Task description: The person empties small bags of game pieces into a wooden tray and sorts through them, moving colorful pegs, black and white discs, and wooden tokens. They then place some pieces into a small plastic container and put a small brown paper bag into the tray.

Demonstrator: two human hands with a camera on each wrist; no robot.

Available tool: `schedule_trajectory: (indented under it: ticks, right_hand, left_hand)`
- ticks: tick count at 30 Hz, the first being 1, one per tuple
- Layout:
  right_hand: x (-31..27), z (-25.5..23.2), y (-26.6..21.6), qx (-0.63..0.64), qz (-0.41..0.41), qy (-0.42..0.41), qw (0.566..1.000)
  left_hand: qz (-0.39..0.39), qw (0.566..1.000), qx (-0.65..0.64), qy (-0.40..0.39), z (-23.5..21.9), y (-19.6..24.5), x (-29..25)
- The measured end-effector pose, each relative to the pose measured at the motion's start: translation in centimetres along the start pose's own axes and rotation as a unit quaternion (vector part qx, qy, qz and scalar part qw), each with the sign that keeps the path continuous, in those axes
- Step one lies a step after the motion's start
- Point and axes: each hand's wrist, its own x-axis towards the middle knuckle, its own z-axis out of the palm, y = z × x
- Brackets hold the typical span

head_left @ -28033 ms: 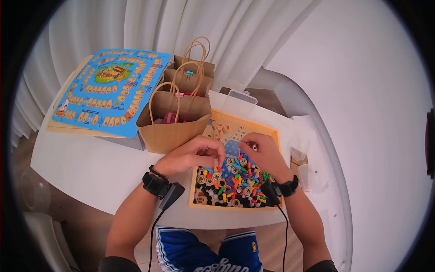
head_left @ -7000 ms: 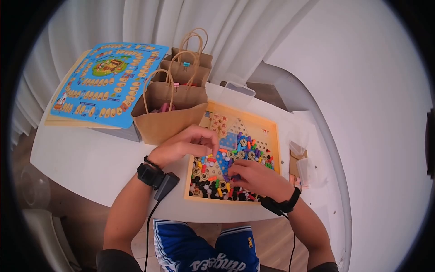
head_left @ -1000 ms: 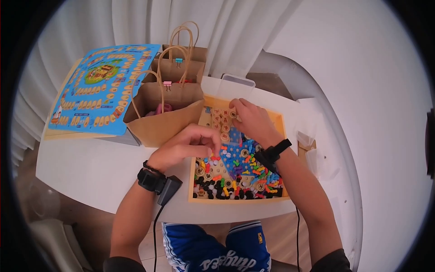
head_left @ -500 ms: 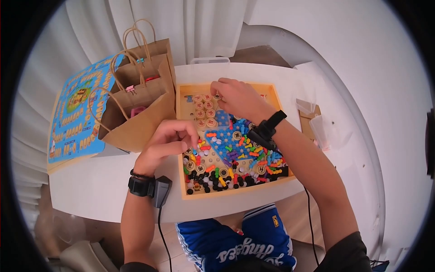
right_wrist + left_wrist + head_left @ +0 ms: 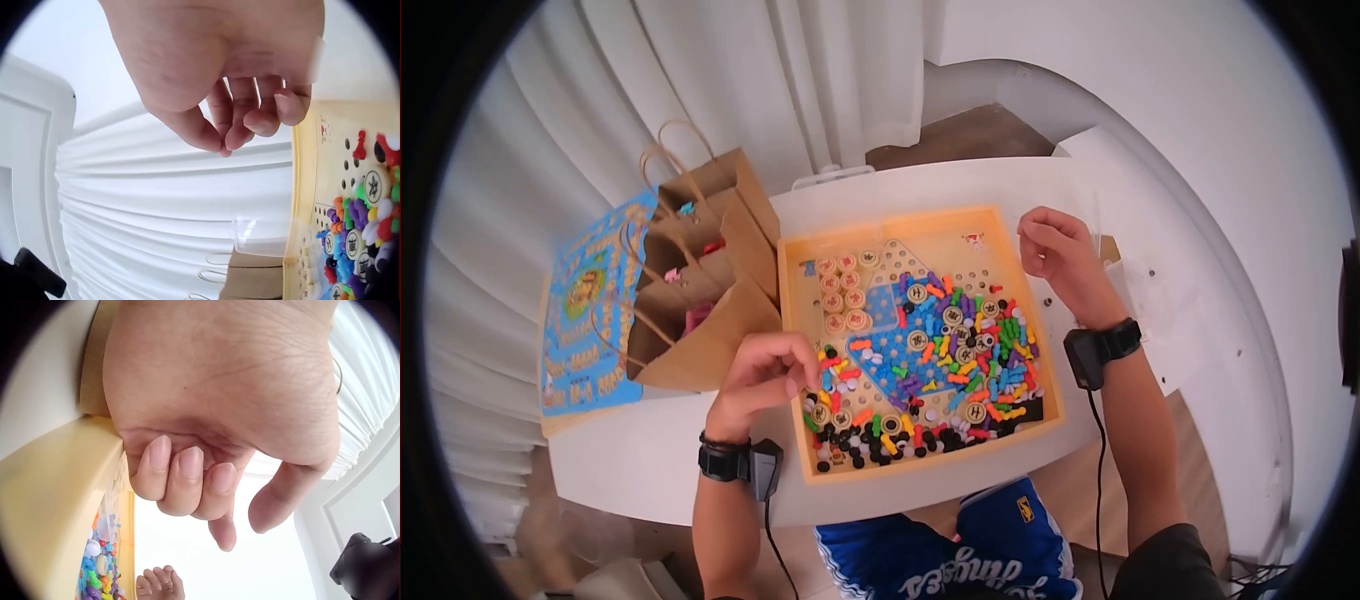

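A wooden tray (image 5: 794,290) holds a heap of colourful pegs (image 5: 1000,360) mixed with round wooden Chinese chess pieces (image 5: 917,340). At its upper left, red-marked Chinese chess pieces (image 5: 832,301) stand in two columns, with one dark-marked chess piece (image 5: 868,258) at the top right of the group. Clear plastic (image 5: 884,303) overlaps the blue star board (image 5: 870,350). My left hand (image 5: 768,375) hangs at the tray's left rim, fingers loosely curled around nothing. Beyond the right rim, my right hand (image 5: 1060,262) is raised, fingers loosely bent and holding nothing (image 5: 250,112).
Brown paper bags (image 5: 700,350) stand left of the tray, beside a blue printed game board (image 5: 590,290). A clear plastic lid (image 5: 833,176) lies behind the tray. Clear packaging (image 5: 1130,290) lies at the right, with white curtains (image 5: 720,80) behind.
My right hand has let go of a dark-marked chess piece beside the red ones and drawn off past the right rim. The heap has spread since earlier; the head view has turned.
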Motion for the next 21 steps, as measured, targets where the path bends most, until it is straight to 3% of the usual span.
schedule_trajectory:
  ticks: [5,10,12,13,15,16,18,21]
  right_hand:
    - [-0.4,-3.0,2.7,0.116,-0.005,0.027,0.993]
    - [-0.1,-3.9,3.9,0.075,-0.017,0.048,0.996]
    - [0.1,-3.9,3.9,0.090,-0.018,0.026,0.995]
    - [0.1,-3.8,3.9,0.075,-0.015,0.022,0.997]
    - [-0.2,-3.8,3.8,0.069,-0.018,0.020,0.997]
    - [-0.4,-3.7,3.7,0.064,-0.021,0.017,0.998]
    - [-0.6,-3.8,3.4,0.063,-0.032,0.015,0.997]
    - [-0.4,-4.0,3.8,0.046,-0.037,0.005,0.998]
  left_hand:
    - [-0.040,0.997,0.070,-0.010,0.2,0.5,0.2]
    - [-0.089,0.982,0.165,0.033,3.2,2.2,1.5]
    - [-0.121,0.943,0.309,-0.013,4.5,3.0,2.3]
    - [-0.126,0.939,0.320,-0.009,5.2,3.3,2.5]
    - [-0.060,0.833,0.549,-0.032,6.5,4.0,2.9]
    - [-0.063,0.828,0.556,-0.035,6.7,4.3,2.8]
    - [-0.031,0.711,0.698,-0.076,6.9,4.7,2.4]
    - [-0.059,0.685,0.721,-0.088,7.6,5.6,1.4]
